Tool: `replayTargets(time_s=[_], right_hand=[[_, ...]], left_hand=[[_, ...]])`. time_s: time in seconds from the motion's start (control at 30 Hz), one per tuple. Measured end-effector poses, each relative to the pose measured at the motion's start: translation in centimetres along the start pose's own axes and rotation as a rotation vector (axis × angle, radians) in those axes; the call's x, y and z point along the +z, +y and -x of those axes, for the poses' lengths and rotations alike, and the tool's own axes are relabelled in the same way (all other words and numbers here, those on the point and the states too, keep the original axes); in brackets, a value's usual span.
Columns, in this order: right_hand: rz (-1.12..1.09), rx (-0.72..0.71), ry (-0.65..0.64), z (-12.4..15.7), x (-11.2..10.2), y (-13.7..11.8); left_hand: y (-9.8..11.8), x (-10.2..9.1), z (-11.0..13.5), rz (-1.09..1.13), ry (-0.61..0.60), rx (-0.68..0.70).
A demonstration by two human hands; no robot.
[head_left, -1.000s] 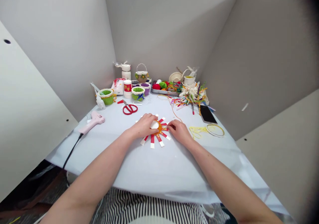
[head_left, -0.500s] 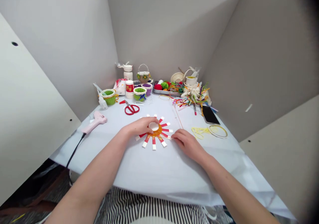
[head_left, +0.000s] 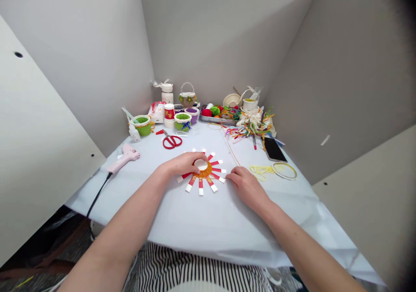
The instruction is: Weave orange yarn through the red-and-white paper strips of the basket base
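Observation:
A paper cup cut into red and white strips lies splayed flat like a sun on the table. Orange yarn is woven in a ring around its white round base. My left hand grips the ring from the left, thumb and fingers at the base. To the right of the strips, my right hand is closed in a pinch on the orange yarn, which stretches from the ring to the fingertips. A loose length of this yarn runs back from the right hand toward the tray.
Red scissors and a pink glue gun lie to the left. Yellow yarn, a hoop and a phone are on the right. Small baskets and a tray of yarn balls stand along the back.
My right hand has shifted slightly to the right, away from the strips, with the yarn. My left hand keeps its place on the ring.

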State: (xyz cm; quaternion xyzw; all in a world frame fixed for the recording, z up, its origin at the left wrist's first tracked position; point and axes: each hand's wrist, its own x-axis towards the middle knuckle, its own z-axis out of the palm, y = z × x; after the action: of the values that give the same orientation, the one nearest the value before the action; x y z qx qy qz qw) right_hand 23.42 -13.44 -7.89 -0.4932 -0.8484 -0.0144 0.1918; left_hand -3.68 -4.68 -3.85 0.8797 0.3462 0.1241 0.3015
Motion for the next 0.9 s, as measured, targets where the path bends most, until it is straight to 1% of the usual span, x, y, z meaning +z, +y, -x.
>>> replayTargets(time_s=[0.13, 0.23, 0.33, 0.4, 0.5, 0.63, 0.7, 0.9], right_hand=[[-0.067, 0.075, -0.027, -2.9, 0.0, 0.8], [-0.124, 0.116, -0.063, -5.1, 0.5, 1.0], [-0.149, 0.194, 0.003, -6.3, 1.5, 1.2], [-0.164, 0.220, 0.053, -6.4, 2.1, 1.3], [-0.204, 0.215, 0.058, -5.9, 2.5, 1.5], [-0.227, 0.221, 0.058, -5.6, 2.6, 1.5], [-0.231, 0.231, 0.060, -5.7, 2.6, 1.3], [-0.246, 0.226, 0.073, -5.5, 2.3, 0.9]], left_hand=[[-0.2, 0.1, -0.1, -0.010, -0.002, 0.002], [-0.1, 0.1, -0.1, -0.018, -0.008, -0.001], [0.3, 0.0, -0.1, -0.018, -0.011, -0.008], [0.6, -0.1, -0.1, -0.026, -0.011, -0.018], [0.8, 0.0, -0.1, -0.050, -0.005, -0.025], [0.8, 0.4, -0.1, -0.052, 0.043, 0.081], [1.0, 0.7, -0.1, -0.059, 0.080, 0.108], [2.0, 1.5, -0.2, -0.184, 0.213, -0.008]])
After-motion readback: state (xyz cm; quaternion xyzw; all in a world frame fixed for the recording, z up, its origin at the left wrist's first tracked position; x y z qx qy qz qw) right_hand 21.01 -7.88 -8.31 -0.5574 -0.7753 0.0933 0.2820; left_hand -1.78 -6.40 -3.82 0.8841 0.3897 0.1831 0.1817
